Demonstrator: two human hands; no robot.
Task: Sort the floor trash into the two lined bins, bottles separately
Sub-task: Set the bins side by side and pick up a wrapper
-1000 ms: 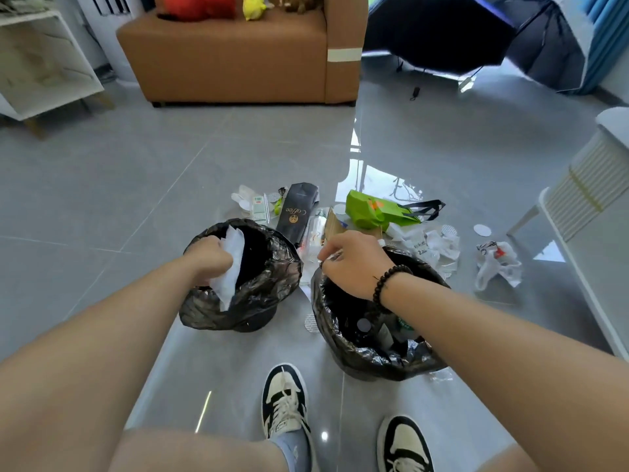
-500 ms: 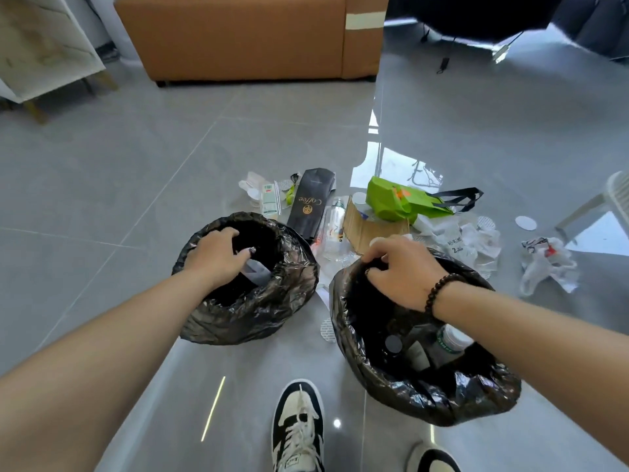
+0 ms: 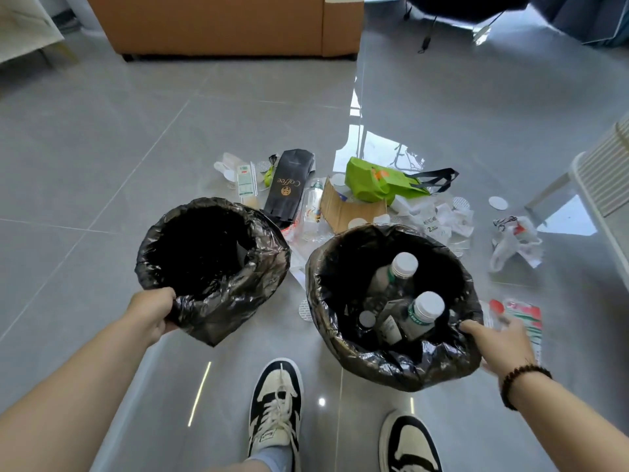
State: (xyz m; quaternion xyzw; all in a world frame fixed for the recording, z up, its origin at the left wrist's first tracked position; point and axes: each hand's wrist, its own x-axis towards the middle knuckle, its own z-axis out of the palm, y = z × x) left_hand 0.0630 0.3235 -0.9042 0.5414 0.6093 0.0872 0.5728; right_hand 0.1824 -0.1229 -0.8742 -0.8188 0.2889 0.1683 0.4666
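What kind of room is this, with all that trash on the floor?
Probably a living room at home. There is an orange-brown sofa at the back, a shiny grey tiled floor, and an open dark umbrella lying near the sofa.

Two black-lined bins (image 3: 218, 303) (image 3: 367, 362) stand on the floor. Three capped bottles (image 3: 423, 313) (image 3: 396, 270) (image 3: 367, 320) show inside one. Two shoes (image 3: 275, 403) (image 3: 410, 444) appear below.

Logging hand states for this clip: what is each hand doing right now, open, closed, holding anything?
Left hand: closed, gripping the near rim of the left bin's liner.
Right hand: on the right bin's liner rim; fingers blurred, grip cannot be told.
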